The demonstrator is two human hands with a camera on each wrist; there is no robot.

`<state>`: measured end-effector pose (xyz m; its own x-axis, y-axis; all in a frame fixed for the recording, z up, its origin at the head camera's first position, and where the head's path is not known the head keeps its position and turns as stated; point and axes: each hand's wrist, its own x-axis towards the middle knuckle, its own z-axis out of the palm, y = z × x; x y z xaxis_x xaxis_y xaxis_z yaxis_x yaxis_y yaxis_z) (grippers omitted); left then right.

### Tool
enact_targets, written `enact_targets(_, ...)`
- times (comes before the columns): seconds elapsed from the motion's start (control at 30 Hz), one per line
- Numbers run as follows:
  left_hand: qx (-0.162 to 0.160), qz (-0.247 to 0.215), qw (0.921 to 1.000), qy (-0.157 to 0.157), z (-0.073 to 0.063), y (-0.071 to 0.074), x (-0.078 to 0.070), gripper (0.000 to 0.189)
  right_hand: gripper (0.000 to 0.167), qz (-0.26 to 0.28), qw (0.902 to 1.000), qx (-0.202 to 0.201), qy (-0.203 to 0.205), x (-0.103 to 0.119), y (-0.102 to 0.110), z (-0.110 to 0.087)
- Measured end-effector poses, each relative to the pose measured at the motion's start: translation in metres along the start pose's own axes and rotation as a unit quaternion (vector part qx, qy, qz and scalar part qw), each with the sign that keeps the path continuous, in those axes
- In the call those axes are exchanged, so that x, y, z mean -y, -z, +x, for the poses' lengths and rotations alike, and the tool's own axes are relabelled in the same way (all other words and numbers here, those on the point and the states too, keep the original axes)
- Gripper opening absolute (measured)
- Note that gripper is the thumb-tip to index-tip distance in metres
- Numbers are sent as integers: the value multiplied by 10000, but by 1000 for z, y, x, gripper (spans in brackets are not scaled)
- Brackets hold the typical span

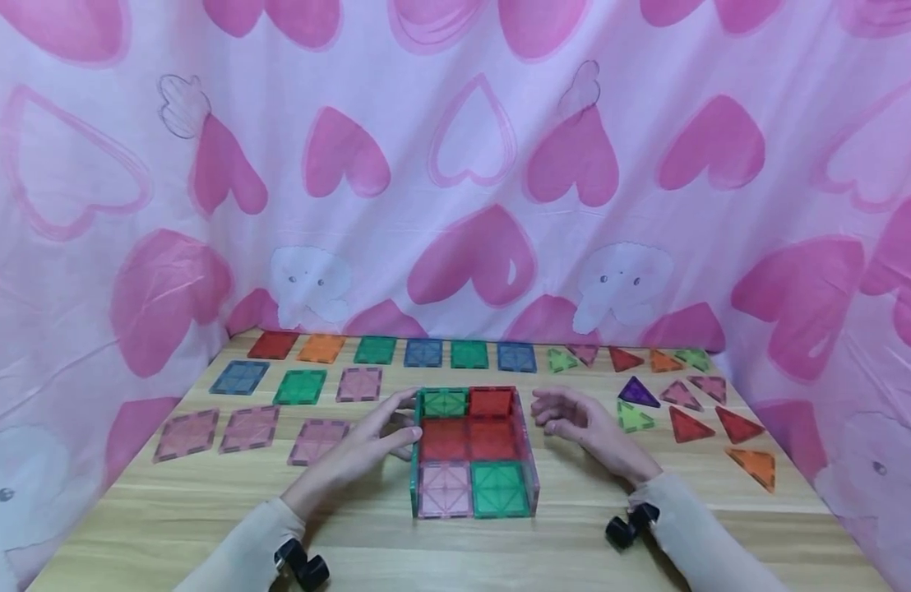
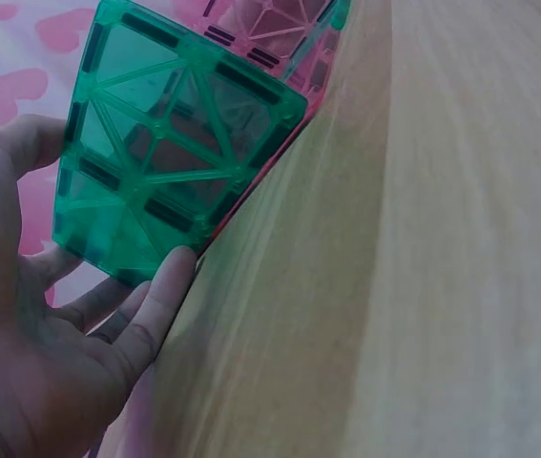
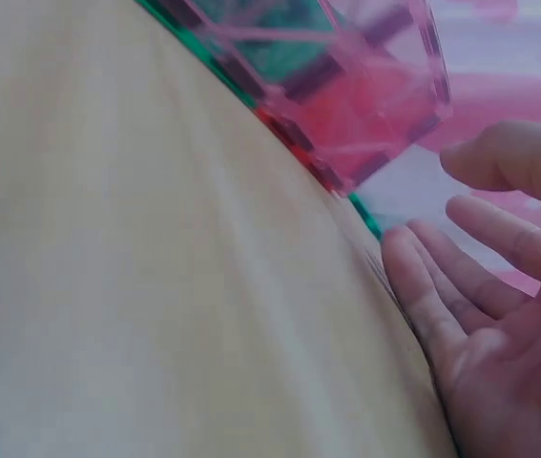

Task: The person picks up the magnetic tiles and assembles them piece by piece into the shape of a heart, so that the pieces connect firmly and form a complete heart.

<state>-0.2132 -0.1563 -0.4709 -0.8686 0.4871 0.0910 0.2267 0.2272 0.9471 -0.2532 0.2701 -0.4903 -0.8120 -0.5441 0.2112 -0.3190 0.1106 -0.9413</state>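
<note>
A low open-topped box of see-through magnetic tiles (image 1: 444, 491) stands mid-table. Its floor shows pink, green and red squares; the left wall is green (image 2: 160, 143), the right wall pink (image 3: 365, 114). Green and red tiles (image 1: 491, 402) stand upright at the back, and the front has no wall. My left hand (image 1: 374, 436) rests by the far end of the green wall, its fingertips at the tile's edges and its fingers loosely bent. To the right of the box, my right hand (image 1: 584, 423) hovers apart from the pink wall, fingers relaxed and holding nothing.
Loose square tiles in several colours, such as a pink one (image 1: 248, 428) and a blue one (image 1: 239, 377), lie left and along the back. Triangle tiles, among them an orange one (image 1: 754, 468), are spread at right. A heart-patterned curtain (image 1: 470, 255) borders the table.
</note>
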Motion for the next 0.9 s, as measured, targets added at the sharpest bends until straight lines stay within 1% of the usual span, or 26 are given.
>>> enact_targets(0.07,-6,23,10000,-8,0,-1,0,70,52,-291,9992,-286,54,-4,1,10)
enact_targets(0.17,-11,39,10000,37,-1,-2,1,69,54,-730,9950,-673,-63,-9,0,23)
enact_targets(0.27,10,49,9999,102,-1,-2,2,70,57,-1145,9891,-919,-129,-13,-1,32)
enact_targets(0.37,35,37,9999,130,-2,-2,4,70,61,-1493,9830,-1060,-141,-16,-2,40)
enact_targets(0.47,27,46,9999,103,-2,-1,4,70,66,-1902,9758,-1070,-164,-17,-1,44)
enact_targets(0.57,17,50,10000,78,-2,-2,4,70,74,-2309,9684,-920,-196,-16,1,46)
enact_targets(0.67,21,50,9999,135,-3,-2,4,69,78,-2638,9615,-747,-181,-13,1,47)
enact_targets(0.8,51,45,9998,189,-4,-2,5,69,71,-3051,9502,-625,-132,-11,-1,47)
enact_targets(0.83,50,54,9998,181,-4,-2,4,69,67,-3168,9464,-616,-126,-11,-2,47)
enact_targets(0.9,61,74,9999,136,-3,-2,4,68,56,-3290,9422,-626,-79,-10,-4,47)
